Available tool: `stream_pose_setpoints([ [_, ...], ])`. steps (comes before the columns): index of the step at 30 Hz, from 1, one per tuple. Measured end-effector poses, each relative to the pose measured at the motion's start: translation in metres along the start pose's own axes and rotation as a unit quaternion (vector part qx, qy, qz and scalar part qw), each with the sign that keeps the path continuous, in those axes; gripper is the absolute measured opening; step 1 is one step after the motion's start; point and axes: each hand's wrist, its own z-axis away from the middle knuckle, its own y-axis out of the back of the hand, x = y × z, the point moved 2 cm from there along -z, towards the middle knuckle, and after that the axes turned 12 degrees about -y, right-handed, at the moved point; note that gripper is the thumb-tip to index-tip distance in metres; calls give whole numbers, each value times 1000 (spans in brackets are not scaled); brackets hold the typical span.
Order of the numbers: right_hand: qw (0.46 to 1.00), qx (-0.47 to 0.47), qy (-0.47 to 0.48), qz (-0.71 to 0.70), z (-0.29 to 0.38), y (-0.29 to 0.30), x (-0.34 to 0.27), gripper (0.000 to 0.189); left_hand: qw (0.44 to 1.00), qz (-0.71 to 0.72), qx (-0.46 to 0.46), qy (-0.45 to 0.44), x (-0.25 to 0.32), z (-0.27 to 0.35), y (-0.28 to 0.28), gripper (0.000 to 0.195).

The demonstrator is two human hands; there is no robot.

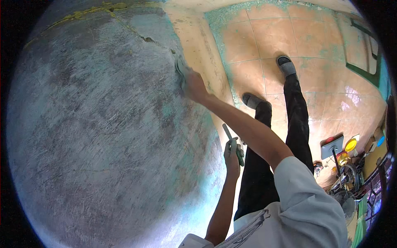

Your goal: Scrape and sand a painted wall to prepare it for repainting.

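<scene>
My left hand [232,156] is closed around a slim, flat grey tool [227,131], its rounded end sticking up past the fingers. Grey-green dust or paint coats the fingers. My right hand [192,82] reaches across to a scuffed grey-blue wall [108,108], near the wall's edge. Its fingers look grey-green and blurred against the surface. Whether they hold a thin pad or are only coated, I cannot tell. A crack [149,39] with yellowish edges runs down the wall towards the right hand.
A cream band [198,40] borders the wall. Orange floor tiles [273,34] carry green dust, thickest by the band. My feet are in dark slippers [287,65]. At lower right stand a fan [344,204], a yellow lid or dish [350,144] and a grey flat plate on a pole [332,148].
</scene>
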Motion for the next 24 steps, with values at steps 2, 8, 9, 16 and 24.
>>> stream_pose_setpoints([
  [2,995,-50,-53,61,-23,5,2,55,1000,4,1,-4,-3,-4,-4,27],
  [8,997,21,37,-67,33,3,-25,58,999,11,37,-15,0,-11,26,26],
  [9,996,19,57,-69,30,3,-17,52,999,11,36,-13,3,-10,20,26],
  [16,991,-118,-69,-12,-8,-2,-12,69,1000,4,10,-23,-3,-15,15,26],
  [24,995,-19,43,-92,-35,15,-31,71,1000,-21,-9,-3,-1,-10,-8,21],
])
